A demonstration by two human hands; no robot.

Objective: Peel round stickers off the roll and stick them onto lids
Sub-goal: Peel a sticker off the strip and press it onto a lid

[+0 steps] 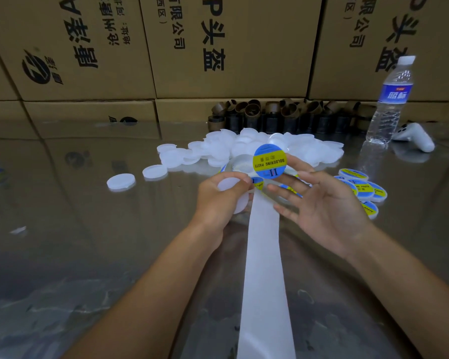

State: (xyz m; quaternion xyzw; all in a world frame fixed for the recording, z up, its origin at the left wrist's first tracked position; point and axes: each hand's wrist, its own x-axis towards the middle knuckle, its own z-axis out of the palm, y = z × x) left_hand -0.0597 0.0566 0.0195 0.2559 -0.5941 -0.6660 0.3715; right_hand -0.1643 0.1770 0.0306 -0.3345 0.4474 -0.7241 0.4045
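— What lies nearest?
— A white strip (265, 268) of backing paper. It runs up the tabletop (88, 229) between the two forearms and reaches the hands.

— And the left hand?
— The left hand (215, 200) has its grip curled round a blank white lid (228, 183). Its thumb and forefinger meet at the top of the strip.

— The right?
— The right hand (322, 203) pinches the lower edge of a round blue-and-yellow sticker (270, 161) between thumb and forefinger. That is a narrow grip, with the other fingers spread wide. The sticker stands upright above the strip, off the paper, and reads SOLDERING PASTE.

— Where is the roll?
— The roll (240, 164) is just behind the hands, mostly hidden by the sticker.

— And around them?
— The labelled lids (360, 187) overlap one another to the right, near the right hand. Past the roll sits a pile (244, 146) of blank ones, with two loose at its left.

— Farther back?
— Brown tubes (270, 112) stand in a row, with a water bottle (389, 99) and a white controller (415, 137) to their right. Printed cardboard boxes (218, 47) are stacked behind everything.
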